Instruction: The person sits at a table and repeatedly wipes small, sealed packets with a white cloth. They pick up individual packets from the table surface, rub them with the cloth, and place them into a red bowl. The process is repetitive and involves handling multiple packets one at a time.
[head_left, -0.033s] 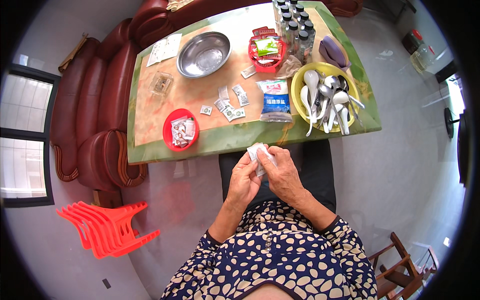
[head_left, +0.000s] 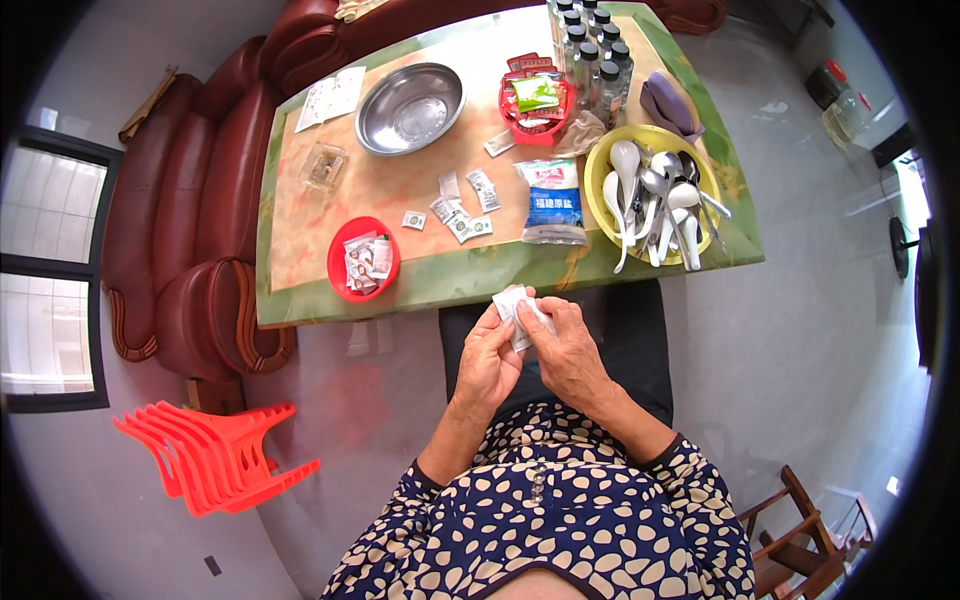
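Note:
Both hands meet in front of my lap, just off the table's near edge, around small white packets. My left hand point(head_left: 489, 362) pinches one white paper packet point(head_left: 513, 300) between thumb and fingers. Closed beside it, my right hand point(head_left: 570, 350) grips a white packet point(head_left: 537, 317) that overlaps the first; I cannot tell whether the two are one folded piece. On the table, nearest the left hand, stands a red bowl point(head_left: 336, 272) with white packets point(head_left: 368, 262) in it. Several flat white sachets point(head_left: 462, 222) lie loose farther back, left of a blue-and-white bag point(head_left: 554, 205).
A steel basin point(head_left: 375, 110) sits far back on the table point(head_left: 450, 292). At right are a yellow basin point(head_left: 598, 165) of spoons, a red basket point(head_left: 522, 128) of packets and several black-capped bottles point(head_left: 609, 85). A red plastic chair point(head_left: 215, 455) stands at left, a wooden one point(head_left: 800, 520) at lower right.

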